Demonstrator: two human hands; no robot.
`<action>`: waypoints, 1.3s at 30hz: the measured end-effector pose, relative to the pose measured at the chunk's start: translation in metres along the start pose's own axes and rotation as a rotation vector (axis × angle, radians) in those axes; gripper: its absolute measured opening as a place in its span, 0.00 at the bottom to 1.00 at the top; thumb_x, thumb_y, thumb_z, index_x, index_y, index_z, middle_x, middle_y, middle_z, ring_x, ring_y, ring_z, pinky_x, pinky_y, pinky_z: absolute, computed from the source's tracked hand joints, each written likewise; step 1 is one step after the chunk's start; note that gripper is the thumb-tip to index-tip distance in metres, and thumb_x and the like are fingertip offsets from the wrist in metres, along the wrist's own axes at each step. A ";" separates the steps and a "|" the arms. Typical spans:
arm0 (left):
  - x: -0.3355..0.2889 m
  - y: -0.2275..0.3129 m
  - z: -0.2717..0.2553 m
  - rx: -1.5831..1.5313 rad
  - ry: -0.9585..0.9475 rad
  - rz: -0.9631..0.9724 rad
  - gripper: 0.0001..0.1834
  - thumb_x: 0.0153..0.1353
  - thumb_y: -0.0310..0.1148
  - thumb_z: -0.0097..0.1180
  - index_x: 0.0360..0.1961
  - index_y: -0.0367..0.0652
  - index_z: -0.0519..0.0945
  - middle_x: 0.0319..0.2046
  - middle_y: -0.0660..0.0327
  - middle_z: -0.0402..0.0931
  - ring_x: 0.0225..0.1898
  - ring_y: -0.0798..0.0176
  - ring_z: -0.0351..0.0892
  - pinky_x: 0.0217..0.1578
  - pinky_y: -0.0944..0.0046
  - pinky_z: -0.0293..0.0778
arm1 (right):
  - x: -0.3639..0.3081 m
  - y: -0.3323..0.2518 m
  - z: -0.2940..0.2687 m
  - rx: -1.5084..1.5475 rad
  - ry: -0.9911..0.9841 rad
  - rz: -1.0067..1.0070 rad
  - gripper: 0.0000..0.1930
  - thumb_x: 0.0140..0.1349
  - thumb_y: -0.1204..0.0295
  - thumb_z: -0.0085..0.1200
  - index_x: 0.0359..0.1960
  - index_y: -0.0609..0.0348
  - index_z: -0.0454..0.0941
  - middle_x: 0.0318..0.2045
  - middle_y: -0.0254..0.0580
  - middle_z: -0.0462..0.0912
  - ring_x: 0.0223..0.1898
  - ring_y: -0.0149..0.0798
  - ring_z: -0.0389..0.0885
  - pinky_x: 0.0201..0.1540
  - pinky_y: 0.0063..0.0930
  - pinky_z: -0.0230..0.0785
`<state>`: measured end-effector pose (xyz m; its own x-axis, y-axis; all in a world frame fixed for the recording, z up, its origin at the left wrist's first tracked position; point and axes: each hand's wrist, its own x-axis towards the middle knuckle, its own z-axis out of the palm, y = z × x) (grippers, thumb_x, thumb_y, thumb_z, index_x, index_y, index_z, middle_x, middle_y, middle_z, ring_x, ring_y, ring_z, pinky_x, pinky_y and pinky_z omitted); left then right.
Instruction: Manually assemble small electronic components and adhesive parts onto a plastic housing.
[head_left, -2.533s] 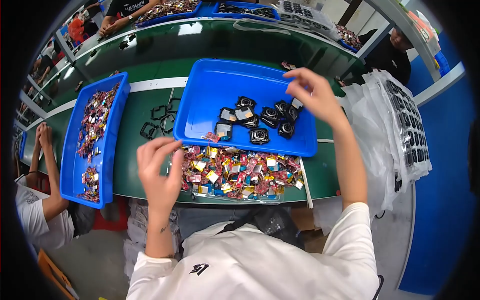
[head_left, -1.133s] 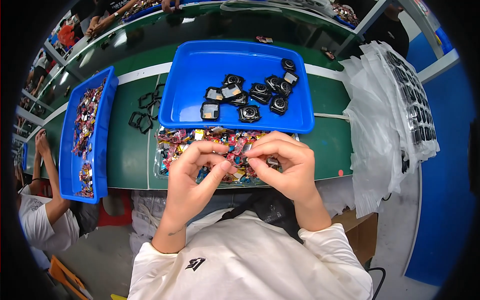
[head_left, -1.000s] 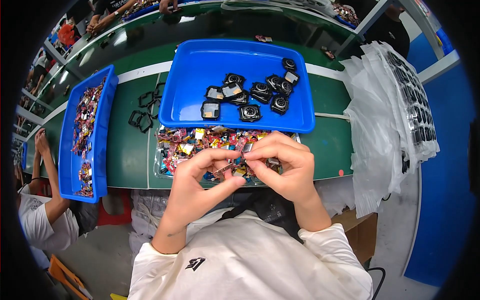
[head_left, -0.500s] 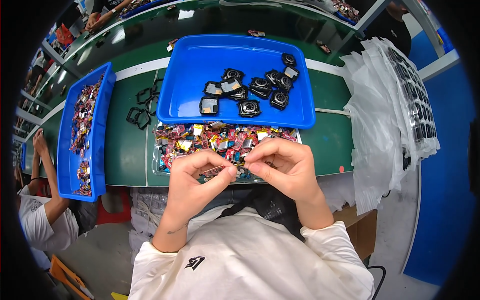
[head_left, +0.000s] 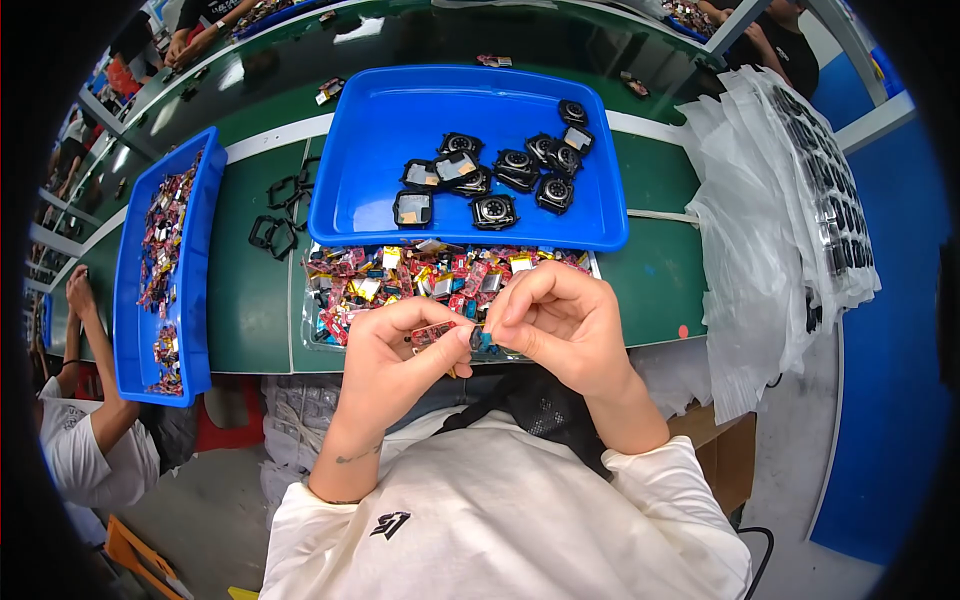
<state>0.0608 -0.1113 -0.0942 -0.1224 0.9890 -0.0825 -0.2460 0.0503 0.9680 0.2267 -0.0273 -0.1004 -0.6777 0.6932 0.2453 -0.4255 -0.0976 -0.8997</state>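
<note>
Pinched in the left hand [head_left: 392, 348] above the near edge of the loose-parts heap [head_left: 345, 285], the small red circuit board [head_left: 432, 333] could tear or drop among similar pieces if the right hand [head_left: 565, 325], fingertips close beside it, grip unclear, pulls too sharply.

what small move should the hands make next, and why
Probably steady the left hand and check the pinch of the right hand before moving anything: the left grips a small red part, while the right is curled close to it, and whether it holds anything is too small to tell.
</note>
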 end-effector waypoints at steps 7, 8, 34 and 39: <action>-0.001 -0.001 -0.005 -0.040 0.037 0.098 0.03 0.57 0.22 0.58 0.31 0.32 0.79 0.25 0.60 0.77 0.24 0.71 0.76 0.25 0.73 0.75 | 0.002 -0.001 -0.008 -0.572 0.159 -0.180 0.06 0.53 0.85 0.56 0.31 0.65 0.75 0.29 0.38 0.78 0.33 0.29 0.79 0.38 0.23 0.74; -0.001 -0.001 -0.007 -0.047 0.050 0.129 0.03 0.57 0.22 0.58 0.31 0.32 0.79 0.24 0.60 0.77 0.24 0.71 0.76 0.25 0.73 0.75 | 0.004 -0.005 -0.011 -0.776 0.165 -0.214 0.07 0.51 0.85 0.57 0.31 0.64 0.75 0.28 0.37 0.78 0.33 0.29 0.79 0.37 0.23 0.74; 0.003 -0.009 -0.011 -0.116 0.076 0.151 0.04 0.58 0.25 0.57 0.32 0.33 0.78 0.26 0.61 0.76 0.26 0.72 0.75 0.29 0.70 0.73 | 0.075 -0.003 -0.066 -1.307 -0.450 -0.019 0.18 0.54 0.68 0.57 0.48 0.58 0.76 0.36 0.44 0.77 0.43 0.45 0.74 0.48 0.35 0.67; 0.003 -0.006 -0.012 -0.074 0.084 0.203 0.03 0.55 0.22 0.59 0.31 0.33 0.79 0.29 0.60 0.77 0.30 0.70 0.76 0.32 0.71 0.72 | 0.070 -0.007 -0.061 -1.095 -0.201 -0.148 0.11 0.58 0.75 0.53 0.43 0.59 0.80 0.32 0.42 0.78 0.33 0.37 0.78 0.38 0.27 0.70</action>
<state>0.0501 -0.1101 -0.1030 -0.2558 0.9625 0.0899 -0.2774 -0.1622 0.9470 0.2191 0.0651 -0.0989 -0.7909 0.5081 0.3410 0.1790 0.7250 -0.6651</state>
